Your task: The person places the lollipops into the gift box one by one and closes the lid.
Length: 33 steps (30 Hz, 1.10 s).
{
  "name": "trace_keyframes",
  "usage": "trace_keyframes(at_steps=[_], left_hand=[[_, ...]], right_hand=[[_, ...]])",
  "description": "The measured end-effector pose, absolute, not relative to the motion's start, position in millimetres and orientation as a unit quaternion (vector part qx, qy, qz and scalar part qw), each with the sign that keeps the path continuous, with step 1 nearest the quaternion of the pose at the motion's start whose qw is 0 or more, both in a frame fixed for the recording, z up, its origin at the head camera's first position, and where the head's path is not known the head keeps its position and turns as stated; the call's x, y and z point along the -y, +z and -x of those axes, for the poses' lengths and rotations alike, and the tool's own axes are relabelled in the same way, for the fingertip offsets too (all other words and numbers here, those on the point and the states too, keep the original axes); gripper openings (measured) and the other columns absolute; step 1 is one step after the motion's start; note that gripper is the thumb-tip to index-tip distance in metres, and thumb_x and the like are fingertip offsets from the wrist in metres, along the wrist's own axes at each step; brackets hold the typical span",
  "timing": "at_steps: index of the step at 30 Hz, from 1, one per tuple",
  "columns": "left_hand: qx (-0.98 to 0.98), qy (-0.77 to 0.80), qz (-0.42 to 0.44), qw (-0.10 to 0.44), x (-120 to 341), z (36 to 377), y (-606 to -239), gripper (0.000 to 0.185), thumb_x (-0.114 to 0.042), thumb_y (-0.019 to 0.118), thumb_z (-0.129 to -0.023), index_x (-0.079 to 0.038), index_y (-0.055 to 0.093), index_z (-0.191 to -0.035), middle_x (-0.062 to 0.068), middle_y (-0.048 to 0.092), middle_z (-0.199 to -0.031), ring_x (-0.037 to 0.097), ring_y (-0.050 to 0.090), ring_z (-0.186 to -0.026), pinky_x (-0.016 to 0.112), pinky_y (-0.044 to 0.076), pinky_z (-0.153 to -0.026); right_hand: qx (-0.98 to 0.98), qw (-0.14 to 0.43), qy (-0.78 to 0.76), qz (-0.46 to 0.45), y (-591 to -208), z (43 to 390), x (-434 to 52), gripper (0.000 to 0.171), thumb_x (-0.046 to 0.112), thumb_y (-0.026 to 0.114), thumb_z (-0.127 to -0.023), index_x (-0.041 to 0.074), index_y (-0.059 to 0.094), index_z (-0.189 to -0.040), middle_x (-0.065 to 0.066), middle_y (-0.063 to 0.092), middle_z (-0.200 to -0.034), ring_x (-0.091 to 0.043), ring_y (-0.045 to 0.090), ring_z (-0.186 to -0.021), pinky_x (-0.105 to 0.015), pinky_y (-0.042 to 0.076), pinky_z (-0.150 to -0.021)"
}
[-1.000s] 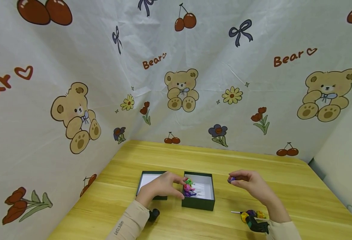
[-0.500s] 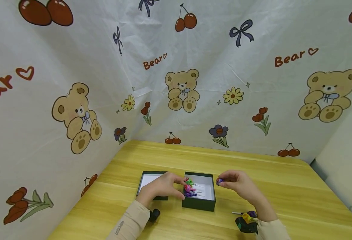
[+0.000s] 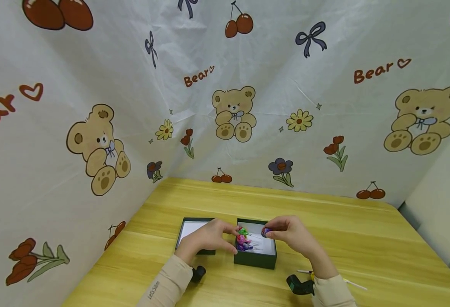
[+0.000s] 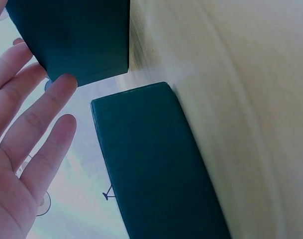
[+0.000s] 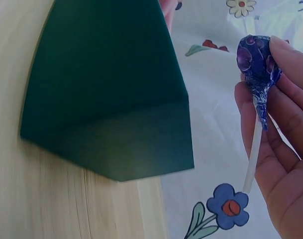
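A dark green open box (image 3: 255,260) stands on the wooden table and holds several wrapped lollipops (image 3: 243,241). My left hand (image 3: 225,238) rests against the box's left wall with straight fingers. In the left wrist view, one fingertip of that hand (image 4: 42,114) touches the box (image 4: 76,35). My right hand (image 3: 286,232) pinches a purple-wrapped lollipop (image 3: 265,231) above the box's right half. The right wrist view shows this lollipop (image 5: 255,57) and its white stick held by the right hand (image 5: 283,74), next to the box (image 5: 106,99).
The box's lid (image 3: 190,232) lies upturned just left of the box, partly under my left hand; the left wrist view shows the lid (image 4: 151,164) too. More lollipops (image 3: 309,273) lie by my right wrist. A bear-print cloth (image 3: 232,115) walls the back and left.
My right hand has carried the purple lollipop leftward, from beside the box to above its right half. The left hand has stayed at the box's left wall.
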<state>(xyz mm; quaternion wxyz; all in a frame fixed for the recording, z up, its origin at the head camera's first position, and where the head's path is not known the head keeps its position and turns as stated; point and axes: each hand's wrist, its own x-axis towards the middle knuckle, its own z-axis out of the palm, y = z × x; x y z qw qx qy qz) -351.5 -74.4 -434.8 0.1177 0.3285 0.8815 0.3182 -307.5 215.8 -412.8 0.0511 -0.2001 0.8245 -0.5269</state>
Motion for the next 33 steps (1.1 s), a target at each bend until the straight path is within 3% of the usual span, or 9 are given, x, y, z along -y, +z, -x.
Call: trace_keyframes(at_steps=[9,17,33], left_hand=[[-0.884,0.311,-0.329,0.115,74.0,352.7,-435.9,0.045,-0.040,0.086,-0.078,-0.022,0.074,-0.118,-0.007,0.067,-0.133,0.017,0.061,-0.125,0.038,0.052,-0.102],[-0.879,0.318,-0.334,0.120,74.9,352.2,-436.9,0.045,-0.039,0.085,-0.080,-0.022,0.073,-0.120,-0.008,0.057,-0.145,0.017,0.058,-0.128,0.040,0.052,-0.103],[-0.874,0.320,-0.346,0.120,75.4,351.5,-436.6,0.042,-0.040,0.084,-0.081,-0.024,0.073,-0.118,-0.006,0.056,-0.147,0.018,0.059,-0.128,0.039,0.052,-0.102]], right_hand=[[-0.813,0.064,-0.529,0.234,-420.1,312.5,-199.5,0.030,0.014,0.069,-0.095,-0.007,0.070,-0.116,-0.019,0.072,-0.110,-0.009,0.070,-0.092,-0.022,0.057,-0.081],[-0.802,0.080,-0.538,0.246,-426.6,317.2,-187.2,0.023,0.012,0.070,-0.094,-0.004,0.071,-0.111,-0.018,0.072,-0.105,-0.011,0.069,-0.090,-0.022,0.057,-0.080],[-0.822,0.075,-0.504,0.254,-438.6,323.2,-172.0,0.013,0.003,0.073,-0.089,-0.003,0.074,-0.101,-0.017,0.072,-0.097,-0.016,0.067,-0.084,-0.022,0.056,-0.071]])
